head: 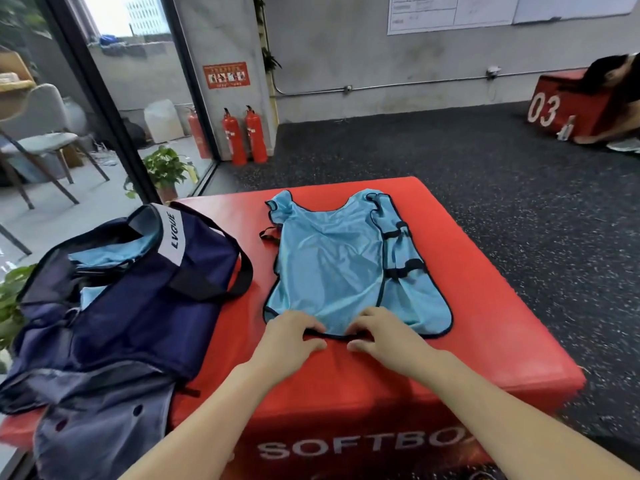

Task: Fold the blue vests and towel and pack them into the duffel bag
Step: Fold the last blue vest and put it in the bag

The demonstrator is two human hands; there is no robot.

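A light blue vest [332, 258] with dark trim lies flat on the red soft box [485, 323], neck end away from me, its right side folded over. My left hand [291, 337] and my right hand [384, 332] sit side by side at the vest's near hem, fingers curled onto the dark edge; both seem to pinch it. To the left, the navy duffel bag [131, 299] lies open on the box, with light blue fabric [107, 252] showing inside it.
A second red box marked 03 [568, 105] stands at the far right with a person beside it. Two red fire extinguishers [244, 135] stand by the wall. A glass partition [104, 98] and potted plants [166, 168] are on the left. Dark speckled floor surrounds the box.
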